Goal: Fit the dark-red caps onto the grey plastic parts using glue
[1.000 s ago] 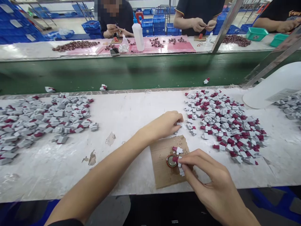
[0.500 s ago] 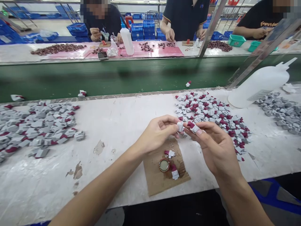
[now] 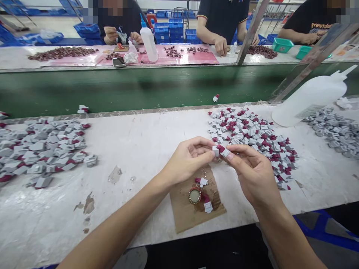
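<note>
My left hand pinches a small light-grey plastic piece between thumb and fingers. In my right hand is a grey-and-maroon plastic piece, its maroon end against the grey piece. Both hands meet above a sheet of brown cardboard. On that cardboard lie a round bottle cap with pale contents and two grey-and-maroon pieces, one behind the cap and one to its right. A wet stain surrounds them.
A heap of grey-and-maroon pieces lies behind my right hand, another pile at left, and grey parts far right. A white squeeze bottle leans beside a metal post. Across the green belt, several people work at a table.
The maroon end of the right hand's piece has come up against the grey piece in my left hand. The view has shifted slightly. A co-worker's hand opposite has moved right.
</note>
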{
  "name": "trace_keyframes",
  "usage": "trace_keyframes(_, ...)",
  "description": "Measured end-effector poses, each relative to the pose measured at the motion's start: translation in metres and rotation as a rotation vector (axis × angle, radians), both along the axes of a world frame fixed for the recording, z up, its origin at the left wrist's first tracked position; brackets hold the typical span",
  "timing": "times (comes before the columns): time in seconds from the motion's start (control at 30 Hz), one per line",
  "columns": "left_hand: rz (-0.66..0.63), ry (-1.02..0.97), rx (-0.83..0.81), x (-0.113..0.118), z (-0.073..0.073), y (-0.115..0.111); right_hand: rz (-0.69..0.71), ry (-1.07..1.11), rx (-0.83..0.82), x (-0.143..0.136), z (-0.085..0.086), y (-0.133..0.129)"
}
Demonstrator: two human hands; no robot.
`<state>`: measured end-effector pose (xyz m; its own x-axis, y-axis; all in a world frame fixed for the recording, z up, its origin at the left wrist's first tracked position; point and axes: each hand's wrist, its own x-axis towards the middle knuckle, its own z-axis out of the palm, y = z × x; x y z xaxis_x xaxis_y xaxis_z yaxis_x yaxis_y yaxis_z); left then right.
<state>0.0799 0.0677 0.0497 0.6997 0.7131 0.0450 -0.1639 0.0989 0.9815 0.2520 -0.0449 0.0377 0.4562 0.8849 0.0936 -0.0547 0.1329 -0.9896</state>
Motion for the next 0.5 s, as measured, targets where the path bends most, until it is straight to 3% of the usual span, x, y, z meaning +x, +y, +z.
trace_keyframes(0.33, 0.023, 0.028, 0.193, -0.006, 0.008, -0.003, 0.105, -0.069, -0.045, 0.015, 0.017, 0.007)
trace_keyframes(0.5, 0.069, 0.119, 0.298, -0.006, 0.010, 0.021, 0.177, -0.220, -0.102, 0.017, 0.024, 0.038)
